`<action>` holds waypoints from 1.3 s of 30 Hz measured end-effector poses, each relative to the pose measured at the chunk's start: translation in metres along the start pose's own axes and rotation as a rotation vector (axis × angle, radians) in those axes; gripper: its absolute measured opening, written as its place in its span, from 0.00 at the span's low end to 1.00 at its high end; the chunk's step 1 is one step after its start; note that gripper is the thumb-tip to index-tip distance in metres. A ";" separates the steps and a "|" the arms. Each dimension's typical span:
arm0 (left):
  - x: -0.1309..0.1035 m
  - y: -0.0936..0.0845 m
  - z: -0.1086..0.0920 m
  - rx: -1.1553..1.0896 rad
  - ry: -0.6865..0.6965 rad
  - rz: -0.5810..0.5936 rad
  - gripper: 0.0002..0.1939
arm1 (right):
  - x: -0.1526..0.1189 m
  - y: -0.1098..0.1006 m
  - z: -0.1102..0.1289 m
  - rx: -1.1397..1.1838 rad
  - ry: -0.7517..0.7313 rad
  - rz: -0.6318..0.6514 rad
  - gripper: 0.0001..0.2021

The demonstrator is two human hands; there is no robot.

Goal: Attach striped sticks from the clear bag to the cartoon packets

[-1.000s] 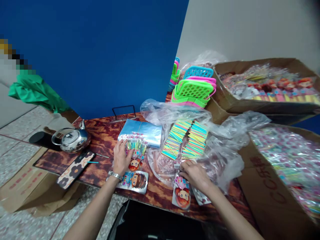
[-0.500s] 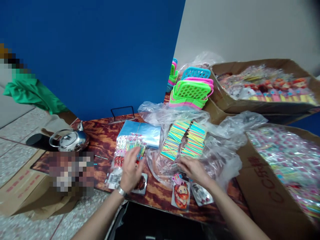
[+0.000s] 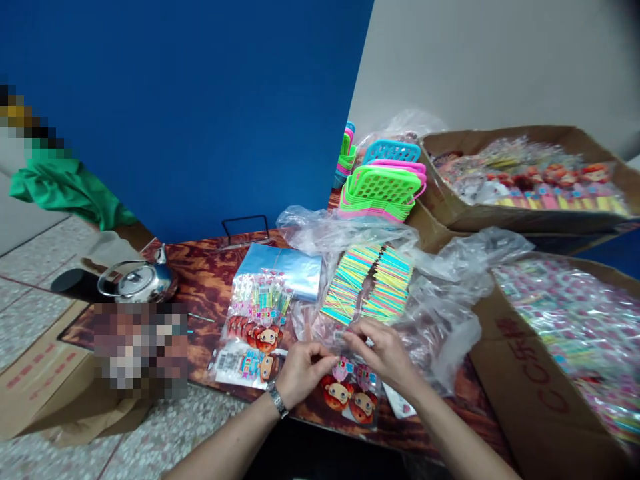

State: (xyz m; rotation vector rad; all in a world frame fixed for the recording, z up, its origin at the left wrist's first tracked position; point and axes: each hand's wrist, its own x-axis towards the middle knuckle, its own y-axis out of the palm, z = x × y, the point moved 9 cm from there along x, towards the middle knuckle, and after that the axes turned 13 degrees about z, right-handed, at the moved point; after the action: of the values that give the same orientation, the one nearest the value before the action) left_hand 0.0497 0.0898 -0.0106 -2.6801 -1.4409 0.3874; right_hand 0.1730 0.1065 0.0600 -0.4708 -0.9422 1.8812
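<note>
Head-worn view, forward and down.

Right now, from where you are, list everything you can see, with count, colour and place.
Table: one, reddish-brown, centre
Kettle: one, silver, table's left
Wire stand: one, black, back edge
Plastic sheets: one stack, blue, mid-table
Sticks: two rows, multicoloured, mid-table
Loose wrapping: clear, around the sticks
Baskets: two stacks, green, pink and blue, back
Cartoon packets: several, multicoloured, front
Boxes: two open, brown, right, full of packets
Cloth: one, green, far left
Panel: one, blue, behind
Blurred patch: unclear, left
Watch: one, silver, left wrist
Hands: left, right, at the cartoon packets
</note>
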 end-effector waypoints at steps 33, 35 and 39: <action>-0.006 -0.010 0.011 -0.239 -0.023 -0.052 0.15 | 0.085 0.053 -0.098 -0.699 0.313 0.396 0.11; -0.007 -0.011 0.014 -0.252 -0.023 -0.063 0.15 | 0.085 0.052 -0.099 -0.681 0.311 0.387 0.10; -0.007 -0.011 0.016 -0.260 -0.026 -0.076 0.15 | 0.081 0.046 -0.102 -0.625 0.315 0.362 0.12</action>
State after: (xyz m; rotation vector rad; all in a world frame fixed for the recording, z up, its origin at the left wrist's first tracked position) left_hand 0.0328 0.0893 -0.0227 -2.8127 -1.7025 0.2455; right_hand 0.1751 0.2072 -0.0338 -1.3463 -1.2806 1.7152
